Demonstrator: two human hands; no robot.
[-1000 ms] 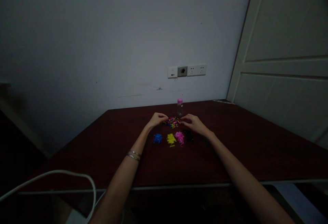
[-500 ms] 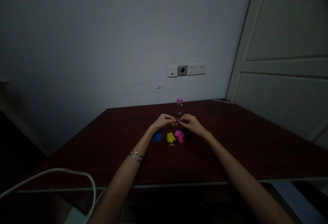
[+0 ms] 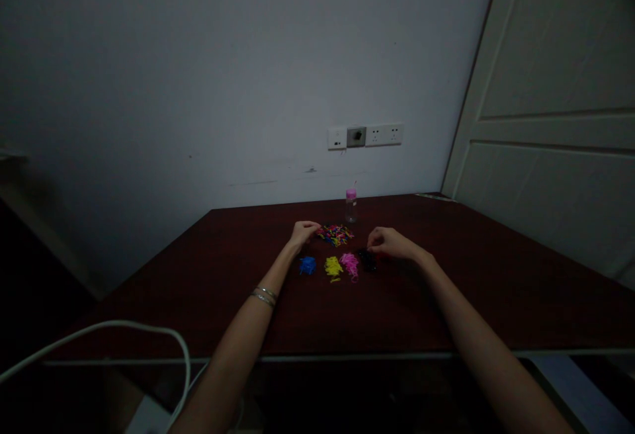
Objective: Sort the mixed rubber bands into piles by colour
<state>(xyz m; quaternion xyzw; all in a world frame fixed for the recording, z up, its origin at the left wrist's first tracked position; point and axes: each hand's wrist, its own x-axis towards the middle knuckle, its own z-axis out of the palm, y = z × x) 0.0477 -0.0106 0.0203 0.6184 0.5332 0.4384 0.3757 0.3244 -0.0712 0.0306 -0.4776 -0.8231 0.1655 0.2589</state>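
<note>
The left hand (image 3: 303, 230) was at the left edge of a mixed-colour pile of small bands (image 3: 336, 235) on the dark red surface (image 3: 198, 275); whether its fingertips gripped a band could not be determined. The right hand (image 3: 389, 242) was at the pile of black bands (image 3: 367, 260), fingertips pointing down; its grip likewise could not be determined. Left of the black pile, in order, lay pink bands (image 3: 350, 264), yellow bands (image 3: 333, 267) and blue bands (image 3: 307, 265). A pink-capped clear bottle (image 3: 351, 208) stood upright behind the mixed pile.
</note>
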